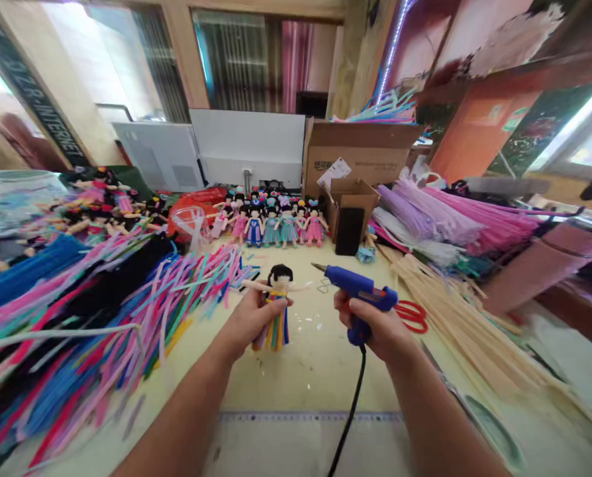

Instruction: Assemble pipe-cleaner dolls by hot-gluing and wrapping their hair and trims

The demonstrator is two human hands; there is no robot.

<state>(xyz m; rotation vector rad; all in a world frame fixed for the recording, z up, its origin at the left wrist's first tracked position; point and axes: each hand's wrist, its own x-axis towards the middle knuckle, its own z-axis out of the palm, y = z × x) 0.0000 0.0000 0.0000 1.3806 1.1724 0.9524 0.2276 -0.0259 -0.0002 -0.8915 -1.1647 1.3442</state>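
— Where do we have the small black-haired doll with a fuzzy, many-coloured striped skirt (279, 298)?

— Just left of the frame's centre, upright; our left hand (255, 319) grasps it round the body, thumb across the front.

— How do we judge its handling?

— Light and soft, we'd guess: the fuzz should give under pressure and hardly slip. The thin cream arms stick out sideways and look easy to bend, so we'd take it by the body.

— And our right hand (373, 323)?

— Wrapped round the grip of a blue plastic glue gun with a pointed metal nozzle (358, 283), right of centre, its tip towards the doll but apart from it. We expect it stiff and heavier, best held by that grip; a slim black cord (356, 391) trails to the bottom edge.

— Which textures surround us?

— Fluffy pink, blue and green craft stems (191, 285) heaped at left, straight beige fuzzy stems (440, 311) fanned at right, smooth red looped handles (411, 317) beside our right hand, and flare-skirted dolls (286, 228) lined up above centre.
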